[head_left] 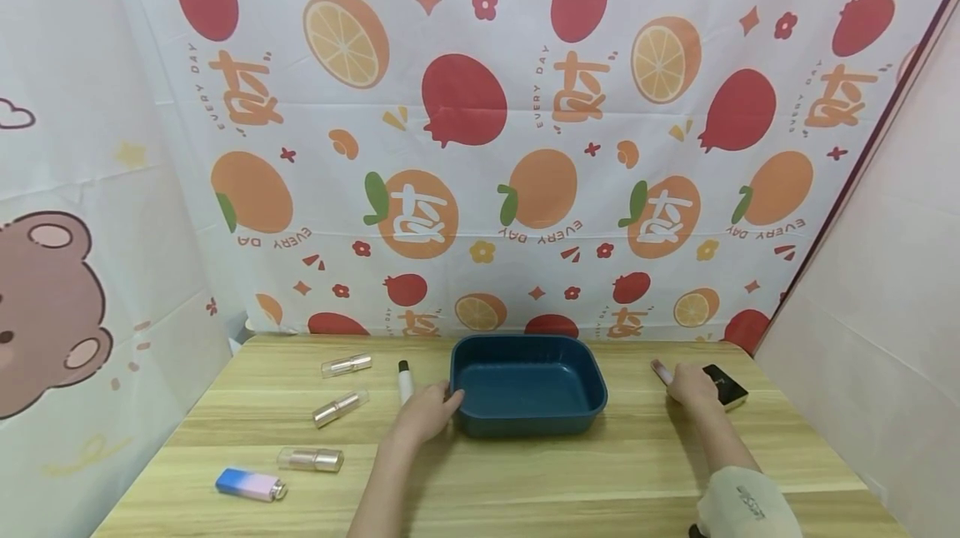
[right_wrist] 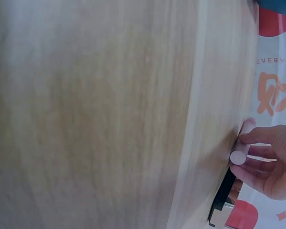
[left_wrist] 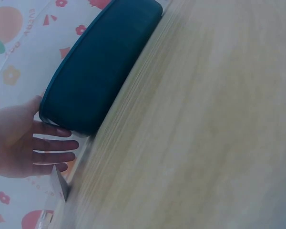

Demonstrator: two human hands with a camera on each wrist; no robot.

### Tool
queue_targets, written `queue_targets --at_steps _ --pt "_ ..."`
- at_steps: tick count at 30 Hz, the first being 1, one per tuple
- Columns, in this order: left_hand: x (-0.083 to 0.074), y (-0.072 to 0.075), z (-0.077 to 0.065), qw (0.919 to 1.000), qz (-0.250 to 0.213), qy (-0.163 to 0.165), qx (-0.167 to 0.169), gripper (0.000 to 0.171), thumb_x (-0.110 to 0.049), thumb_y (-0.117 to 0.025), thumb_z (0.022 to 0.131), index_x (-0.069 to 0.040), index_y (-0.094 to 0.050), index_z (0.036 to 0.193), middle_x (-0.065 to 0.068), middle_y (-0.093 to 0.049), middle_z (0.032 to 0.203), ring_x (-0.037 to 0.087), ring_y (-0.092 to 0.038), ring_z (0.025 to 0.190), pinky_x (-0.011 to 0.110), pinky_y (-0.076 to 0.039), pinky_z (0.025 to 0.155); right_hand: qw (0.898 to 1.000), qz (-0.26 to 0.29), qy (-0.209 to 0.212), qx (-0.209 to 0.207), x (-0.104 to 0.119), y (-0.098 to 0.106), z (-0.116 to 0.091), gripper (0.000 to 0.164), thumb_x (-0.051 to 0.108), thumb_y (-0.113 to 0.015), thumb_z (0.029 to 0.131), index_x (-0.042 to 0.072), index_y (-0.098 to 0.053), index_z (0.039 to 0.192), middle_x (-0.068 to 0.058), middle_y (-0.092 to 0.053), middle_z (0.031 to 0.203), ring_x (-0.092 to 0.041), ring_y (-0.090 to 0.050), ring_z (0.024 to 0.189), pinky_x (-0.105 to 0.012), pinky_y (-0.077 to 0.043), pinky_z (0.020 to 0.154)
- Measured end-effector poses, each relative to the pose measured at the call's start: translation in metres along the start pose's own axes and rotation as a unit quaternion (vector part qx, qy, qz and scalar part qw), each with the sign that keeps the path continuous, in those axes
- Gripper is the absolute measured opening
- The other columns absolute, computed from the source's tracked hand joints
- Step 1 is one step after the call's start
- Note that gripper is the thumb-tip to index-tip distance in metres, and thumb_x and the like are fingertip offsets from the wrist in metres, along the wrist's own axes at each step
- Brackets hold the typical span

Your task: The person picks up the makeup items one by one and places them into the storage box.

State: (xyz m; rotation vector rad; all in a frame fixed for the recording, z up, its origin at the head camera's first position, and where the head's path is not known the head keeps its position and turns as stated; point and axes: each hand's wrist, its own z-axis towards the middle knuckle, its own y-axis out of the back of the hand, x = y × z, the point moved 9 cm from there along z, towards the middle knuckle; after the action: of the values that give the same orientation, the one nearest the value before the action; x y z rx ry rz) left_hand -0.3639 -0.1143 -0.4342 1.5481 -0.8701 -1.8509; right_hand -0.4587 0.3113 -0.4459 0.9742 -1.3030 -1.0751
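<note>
A dark blue rectangular bin [head_left: 525, 425] stands at the middle of the table's back part. My left hand [head_left: 427, 415] is at its left end, the thumb by the rim. In the left wrist view, the other fingers [left_wrist: 55, 144] are straight and spread beside the bin's end wall. At the right, my right hand [head_left: 693, 388] holds a slim pink cosmetic tube [head_left: 661, 371] between thumb and fingers, low over the table. The tube's round end [right_wrist: 238, 157] faces the right wrist camera. Right beside that hand lies a black compact case [head_left: 726, 388], partly hidden by it.
A white tube with a black cap [head_left: 405, 380] is just beyond my left hand. Farther left lie clear-capped lipsticks [head_left: 340, 409] and a blue-pink tube [head_left: 250, 485]. A fruit-print curtain [head_left: 525, 146] hangs behind the wooden table [head_left: 540, 488].
</note>
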Motion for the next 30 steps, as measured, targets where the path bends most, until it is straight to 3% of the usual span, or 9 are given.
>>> queue_targets --at_steps 5,9,13,20,23,27,30 --pt "0.0005 -0.0002 0.0008 1.0 -0.002 0.002 0.004 0.048 -0.026 -0.048 0.095 0.015 -0.049 0.121 0.029 -0.052 0.119 0.042 -0.047 0.113 0.05 -0.037 0.092 1.0 -0.003 0.004 -0.001 0.0028 -0.0007 0.0029 0.057 0.049 -0.038 0.095 0.001 -0.054 0.066 -0.017 -0.053 0.07 -0.028 -0.049 0.06 -0.042 -0.042 0.051" --pt "-0.0003 -0.0002 0.001 1.0 -0.005 -0.001 0.004 0.048 -0.026 -0.049 0.095 0.014 -0.049 0.121 0.029 -0.053 0.118 0.042 -0.047 0.112 0.05 -0.038 0.092 1.0 0.002 -0.003 0.002 0.0023 -0.0019 0.0038 0.044 0.036 -0.045 0.095 0.001 -0.053 0.07 -0.019 -0.054 0.073 -0.03 -0.051 0.062 -0.043 -0.042 0.052" --pt "-0.0005 0.0006 0.0013 1.0 -0.003 -0.003 0.002 0.047 -0.025 -0.049 0.095 0.015 -0.05 0.12 0.029 -0.053 0.117 0.042 -0.048 0.111 0.05 -0.038 0.091 1.0 0.0 -0.004 0.003 0.0018 -0.0023 0.0042 0.045 0.037 -0.044 0.096 -0.001 -0.055 0.074 -0.022 -0.056 0.076 -0.032 -0.054 0.065 -0.044 -0.043 0.052" --pt "0.0 0.0011 0.0011 1.0 -0.004 -0.003 -0.001 0.047 -0.024 -0.049 0.094 0.015 -0.05 0.12 0.029 -0.054 0.116 0.042 -0.048 0.111 0.05 -0.039 0.091 1.0 0.005 -0.007 0.008 0.0019 -0.001 0.0017 0.066 0.06 -0.033 0.091 -0.001 -0.056 0.077 -0.021 -0.056 0.077 -0.031 -0.053 0.064 -0.043 -0.042 0.052" --pt "0.0003 0.0013 0.0007 1.0 -0.005 -0.002 -0.001 0.047 -0.025 -0.049 0.095 0.015 -0.05 0.12 0.029 -0.053 0.117 0.042 -0.048 0.111 0.05 -0.038 0.091 1.0 0.01 -0.011 0.009 0.0026 -0.0009 0.0006 0.058 0.053 -0.039 0.093 0.0 -0.057 0.077 -0.02 -0.055 0.076 -0.03 -0.052 0.064 -0.042 -0.042 0.052" --pt "0.0 0.0021 0.0003 1.0 -0.004 -0.002 -0.001 0.048 -0.026 -0.049 0.095 0.014 -0.05 0.12 0.029 -0.053 0.117 0.042 -0.048 0.111 0.05 -0.038 0.092 1.0 0.015 -0.013 0.01 0.0025 -0.0014 0.001 0.035 0.031 -0.052 0.093 0.002 -0.056 0.075 -0.017 -0.054 0.074 -0.029 -0.051 0.064 -0.041 -0.041 0.051" --pt "-0.0006 0.0019 0.0004 1.0 -0.002 -0.005 -0.001 0.048 -0.026 -0.049 0.095 0.014 -0.05 0.12 0.029 -0.053 0.117 0.042 -0.048 0.111 0.05 -0.038 0.092 1.0 0.011 -0.012 0.007 0.0022 -0.0008 0.0018 0.03 0.027 -0.055 0.091 0.002 -0.056 0.075 -0.016 -0.054 0.073 -0.029 -0.051 0.063 -0.04 -0.041 0.051"
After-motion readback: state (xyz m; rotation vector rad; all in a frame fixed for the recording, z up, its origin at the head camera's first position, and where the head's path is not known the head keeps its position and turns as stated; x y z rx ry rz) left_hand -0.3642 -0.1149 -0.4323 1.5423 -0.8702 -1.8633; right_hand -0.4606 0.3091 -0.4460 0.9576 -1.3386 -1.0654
